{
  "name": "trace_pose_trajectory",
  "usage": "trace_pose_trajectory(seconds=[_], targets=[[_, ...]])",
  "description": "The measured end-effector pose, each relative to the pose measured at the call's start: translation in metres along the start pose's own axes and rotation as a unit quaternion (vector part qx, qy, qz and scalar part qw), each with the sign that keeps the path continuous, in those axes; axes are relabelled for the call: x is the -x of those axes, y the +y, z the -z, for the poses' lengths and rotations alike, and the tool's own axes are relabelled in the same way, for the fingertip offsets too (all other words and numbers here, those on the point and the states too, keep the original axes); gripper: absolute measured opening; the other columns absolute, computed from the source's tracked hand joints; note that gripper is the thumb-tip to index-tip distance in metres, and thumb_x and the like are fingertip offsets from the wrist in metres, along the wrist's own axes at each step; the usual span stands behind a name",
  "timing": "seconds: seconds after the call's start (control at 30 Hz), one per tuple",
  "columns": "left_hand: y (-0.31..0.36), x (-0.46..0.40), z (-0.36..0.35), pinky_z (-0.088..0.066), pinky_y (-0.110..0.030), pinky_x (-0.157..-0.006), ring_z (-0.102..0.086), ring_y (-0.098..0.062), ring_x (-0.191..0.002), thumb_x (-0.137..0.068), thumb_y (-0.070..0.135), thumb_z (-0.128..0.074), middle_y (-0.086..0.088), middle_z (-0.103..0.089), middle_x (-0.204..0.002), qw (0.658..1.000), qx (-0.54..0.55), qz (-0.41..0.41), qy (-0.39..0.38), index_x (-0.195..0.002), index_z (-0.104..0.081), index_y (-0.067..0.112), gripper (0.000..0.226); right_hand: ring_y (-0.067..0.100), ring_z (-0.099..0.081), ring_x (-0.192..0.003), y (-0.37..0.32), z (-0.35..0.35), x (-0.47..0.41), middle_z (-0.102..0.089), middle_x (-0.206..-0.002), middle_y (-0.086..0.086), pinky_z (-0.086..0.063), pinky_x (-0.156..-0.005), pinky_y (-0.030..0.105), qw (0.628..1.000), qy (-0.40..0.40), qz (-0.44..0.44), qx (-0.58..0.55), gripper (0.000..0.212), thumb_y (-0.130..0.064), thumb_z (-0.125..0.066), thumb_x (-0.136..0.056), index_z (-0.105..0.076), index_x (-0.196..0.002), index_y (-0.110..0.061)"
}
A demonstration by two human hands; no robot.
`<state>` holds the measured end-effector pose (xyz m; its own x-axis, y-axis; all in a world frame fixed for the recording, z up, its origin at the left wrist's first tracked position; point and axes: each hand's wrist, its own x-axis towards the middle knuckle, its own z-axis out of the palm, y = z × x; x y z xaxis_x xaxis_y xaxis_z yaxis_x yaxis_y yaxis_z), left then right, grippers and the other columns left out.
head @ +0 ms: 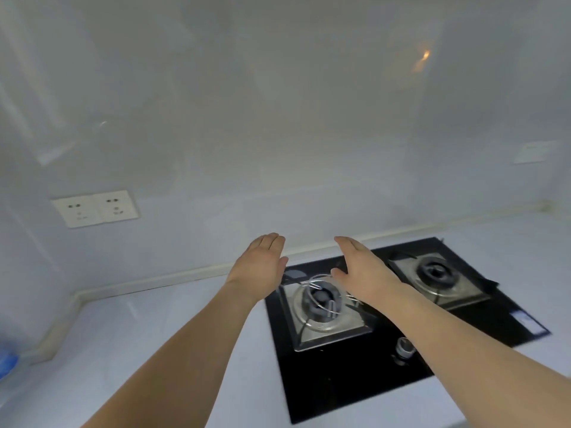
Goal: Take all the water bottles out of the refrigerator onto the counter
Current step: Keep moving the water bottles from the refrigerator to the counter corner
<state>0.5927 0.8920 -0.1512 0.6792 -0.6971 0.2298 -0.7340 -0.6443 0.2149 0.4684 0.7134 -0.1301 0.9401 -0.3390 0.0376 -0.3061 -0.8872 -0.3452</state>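
Surface: white counter [139, 335] carrying a black two-burner gas hob [340, 381] | Room: glossy white wall, double socket [95, 208] sitting at left | Hands: left hand [259, 267] and right hand [364, 273] hovering flat, fingers straight, holding nothing | Bottle: blurred blue-capped water bottle [7, 362] showing at counter's far-left edge.

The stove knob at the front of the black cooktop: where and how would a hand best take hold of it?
Judging from its shape, pinch the stove knob by its round rim, coming from above with fingers on opposite sides, since it stands up from the flat cooktop. The right forearm partly covers it. Both the left hand and the right hand are open and empty.
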Motion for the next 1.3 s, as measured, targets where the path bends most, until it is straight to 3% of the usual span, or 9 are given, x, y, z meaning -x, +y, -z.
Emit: trace_pose_trajectory(seconds=[0.13,0.3,0.5,0.93,1.3], targets=[[0.074,-0.014,-0.009,-0.017,-0.027,-0.115,-0.018,-0.02,-0.145,-0.103,0.031,-0.034,-0.003,-0.024,-0.157,0.999,0.004,-0.039,-0.02,-0.15,-0.025,0.013,0.051,0.018,-0.022,-0.145,0.06,0.035,0.04,-0.023,-0.158,0.001,-0.025,-0.116,0.032,0.999,0.025,-0.037,0.002,0.067,-0.03,-0.053,-0.095,-0.019,-0.152,-0.016],[0.184,-0.03,-0.023,-0.019,-0.028,-0.115,-0.019,-0.021,-0.144,-0.103,0.031,-0.034,-0.003,-0.024,-0.157,0.994,0.018,-0.108,-0.027,-0.149,-0.026,0.012,0.05,0.019,-0.03,-0.141,0.14,0.077,0.102,-0.028,-0.156,0.001,-0.031,-0.114,0.034,0.993,0.061,-0.104,0.003,0.065,-0.029,-0.053,-0.095,-0.022,-0.151,-0.017],[0.313,-0.048,-0.04,-0.02,-0.03,-0.116,-0.022,-0.021,-0.143,-0.103,0.032,-0.035,-0.004,-0.027,-0.156,0.98,0.044,-0.191,-0.031,-0.149,-0.027,0.012,0.05,0.019,-0.022,-0.144,0.225,0.123,0.178,-0.022,-0.158,0.003,-0.022,-0.114,0.029,0.979,0.102,-0.174,-0.004,0.066,-0.028,-0.049,-0.097,-0.017,-0.153,-0.015],[0.551,-0.099,-0.096,-0.025,-0.03,-0.111,-0.026,-0.021,-0.14,-0.103,0.033,-0.035,-0.003,-0.03,-0.153,0.92,0.07,-0.381,-0.057,-0.148,-0.028,0.013,0.05,0.02,-0.019,-0.145,0.388,0.185,0.291,-0.02,-0.158,0.004,-0.017,-0.116,0.029,0.926,0.17,-0.337,0.005,0.066,-0.029,-0.048,-0.097,-0.016,-0.153,-0.013],[0.735,-0.174,-0.176,-0.03,-0.033,-0.109,-0.031,-0.022,-0.137,-0.103,0.032,-0.035,-0.003,-0.035,-0.15,0.87,0.101,-0.472,-0.096,-0.145,-0.032,0.012,0.046,0.02,-0.023,-0.144,0.55,0.232,0.314,-0.022,-0.158,0.004,-0.02,-0.115,0.029,0.879,0.183,-0.439,0.017,0.065,-0.031,-0.048,-0.097,-0.019,-0.152,-0.013]])
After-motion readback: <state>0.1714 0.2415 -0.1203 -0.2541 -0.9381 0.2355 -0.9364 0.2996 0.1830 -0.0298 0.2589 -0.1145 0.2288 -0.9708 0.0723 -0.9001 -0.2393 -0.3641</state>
